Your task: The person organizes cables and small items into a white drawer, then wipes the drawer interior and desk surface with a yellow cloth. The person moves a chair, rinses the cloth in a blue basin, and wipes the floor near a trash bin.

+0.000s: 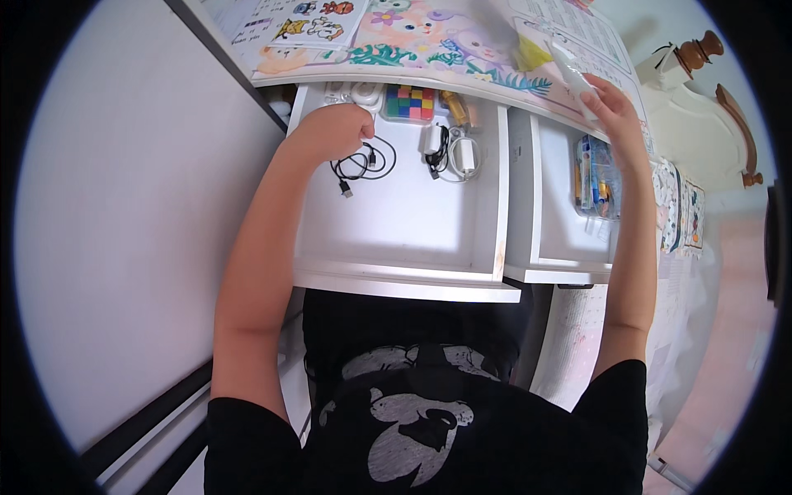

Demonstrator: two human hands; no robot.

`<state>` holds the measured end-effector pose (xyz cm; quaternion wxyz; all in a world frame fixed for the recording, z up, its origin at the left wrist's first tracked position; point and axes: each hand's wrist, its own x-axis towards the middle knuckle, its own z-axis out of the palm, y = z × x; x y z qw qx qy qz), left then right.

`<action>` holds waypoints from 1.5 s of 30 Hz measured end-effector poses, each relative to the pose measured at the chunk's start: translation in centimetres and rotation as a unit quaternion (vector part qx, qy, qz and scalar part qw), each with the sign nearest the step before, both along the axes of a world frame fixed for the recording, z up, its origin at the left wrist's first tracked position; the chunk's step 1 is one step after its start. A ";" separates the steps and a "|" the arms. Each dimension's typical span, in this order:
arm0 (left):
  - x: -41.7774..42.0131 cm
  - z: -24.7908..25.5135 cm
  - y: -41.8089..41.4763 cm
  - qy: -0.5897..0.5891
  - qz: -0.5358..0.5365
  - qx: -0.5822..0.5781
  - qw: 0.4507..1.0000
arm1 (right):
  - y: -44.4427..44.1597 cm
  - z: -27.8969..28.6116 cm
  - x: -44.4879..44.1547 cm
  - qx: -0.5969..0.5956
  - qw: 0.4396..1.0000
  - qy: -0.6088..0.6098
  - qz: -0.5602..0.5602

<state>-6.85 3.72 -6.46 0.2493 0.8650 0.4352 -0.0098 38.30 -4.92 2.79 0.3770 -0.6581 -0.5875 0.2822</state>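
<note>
My left hand (339, 131) reaches into a white open drawer (396, 241), its fingers curled down beside a coiled black USB cable (362, 168). The hand hides its own fingertips, so whether they grip the cable cannot be seen. Above the desk's right side, my right hand (612, 114) holds a slim white packet (574, 73) with a clear, shiny upper end. Further right in the same drawer lie a black cable with a white adapter (434, 141) and a coiled white cable with its adapter (465, 156).
At the drawer's back sit a box of coloured cubes (409, 103), a white rounded item (366, 94) and a yellow-gold object (455, 106). A second open drawer (560, 241) holds a clear container of stationery (597, 176). A patterned mat (408, 37) covers the desktop; a blurred yellow item (531, 54) appears over it.
</note>
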 end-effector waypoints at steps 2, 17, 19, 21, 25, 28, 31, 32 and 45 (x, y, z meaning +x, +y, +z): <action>0.4 0.8 -0.6 0.046 -0.004 -0.013 0.999 | -1.2 -0.1 -4.3 -0.030 0.989 0.129 0.070; -0.9 -1.0 1.2 0.029 0.033 0.048 0.998 | -1.2 -6.1 -21.3 -0.084 0.965 -0.189 0.161; -1.0 -1.0 1.2 0.040 0.023 0.043 0.998 | -0.7 -7.1 -22.3 0.118 0.909 -0.381 0.122; -1.0 -0.9 1.0 0.053 0.016 0.036 0.998 | 0.5 -7.8 -22.9 0.175 0.876 -0.436 0.105; -0.9 -0.5 0.9 0.051 0.011 0.041 0.998 | 1.1 -9.7 -23.9 0.169 0.854 -0.478 0.116; -1.0 -0.3 1.2 0.047 0.013 0.034 0.998 | 1.5 -10.2 -24.4 0.146 0.829 -0.516 0.158; -1.0 -0.5 1.3 0.057 0.014 0.038 0.998 | 1.5 -10.5 -24.8 0.181 0.825 -0.517 0.140; -0.9 -0.5 1.4 0.066 0.011 0.042 0.997 | 1.6 -10.7 -24.6 0.225 0.818 -0.515 0.120; -0.3 -1.6 1.9 0.083 -0.044 0.006 0.996 | 9.8 -16.3 -23.7 0.269 0.745 -0.610 0.010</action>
